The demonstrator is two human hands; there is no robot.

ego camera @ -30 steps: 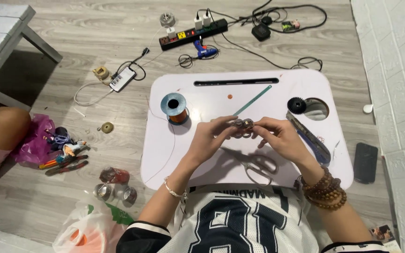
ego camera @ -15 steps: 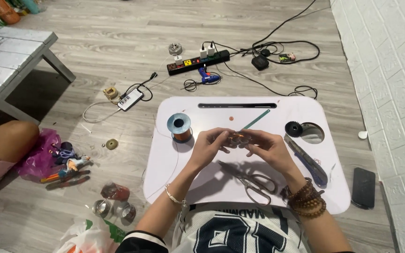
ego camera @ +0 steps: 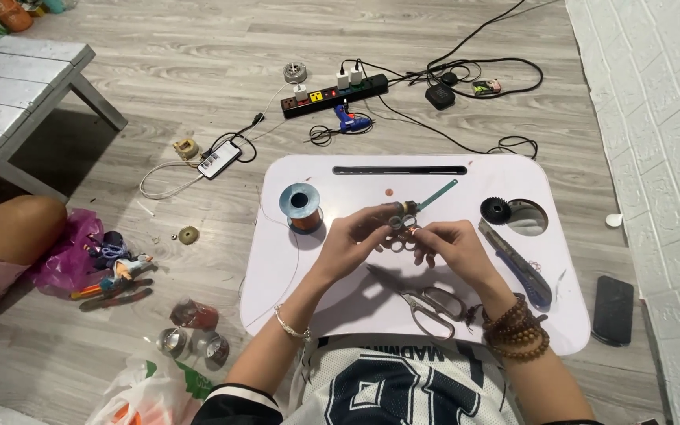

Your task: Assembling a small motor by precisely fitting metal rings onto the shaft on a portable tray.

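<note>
over the white bench (ego camera: 450, 315), both hands, left hand (ego camera: 353, 236) and right hand (ego camera: 449, 245), pinch a small metal part (ego camera: 400, 228) between closed fingers, equally near it.

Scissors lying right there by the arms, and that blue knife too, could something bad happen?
Maybe. The scissors lie just under the right hand, so a lowered wrist might hit the blades. The utility knife rests beside that forearm and could get knocked off the lap table. The wire spool near the left hand stands by the table's edge and could roll away.
</note>
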